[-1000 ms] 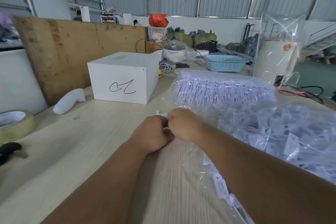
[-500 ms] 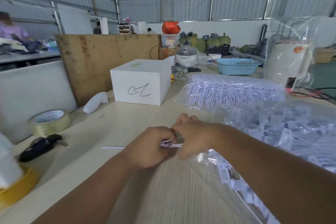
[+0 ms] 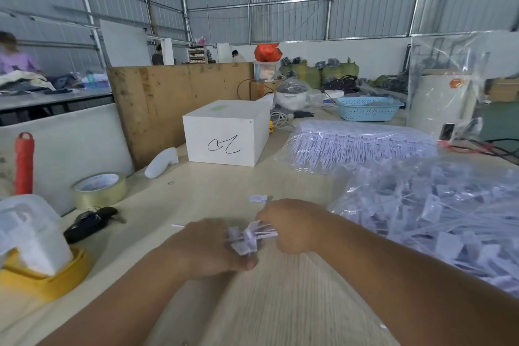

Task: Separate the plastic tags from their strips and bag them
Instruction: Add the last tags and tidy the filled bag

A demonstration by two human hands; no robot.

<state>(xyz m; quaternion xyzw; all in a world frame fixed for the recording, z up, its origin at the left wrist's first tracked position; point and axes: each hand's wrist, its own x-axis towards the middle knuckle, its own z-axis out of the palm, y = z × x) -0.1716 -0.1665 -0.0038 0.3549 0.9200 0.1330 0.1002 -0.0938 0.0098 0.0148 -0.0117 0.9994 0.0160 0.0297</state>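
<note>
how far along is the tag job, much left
Done: the clear bag at right already holds a large heap of loose tags. In hand: the left hand and right hand grip a small bundle of tags between them. Left: a full stack of tag strips lies behind, so plenty remains.

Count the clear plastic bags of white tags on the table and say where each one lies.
2. The bag of loose tags lies at the right, beside the right hand. The bag of tag strips lies behind it, right of the white box. Others may lie out of view.
</note>
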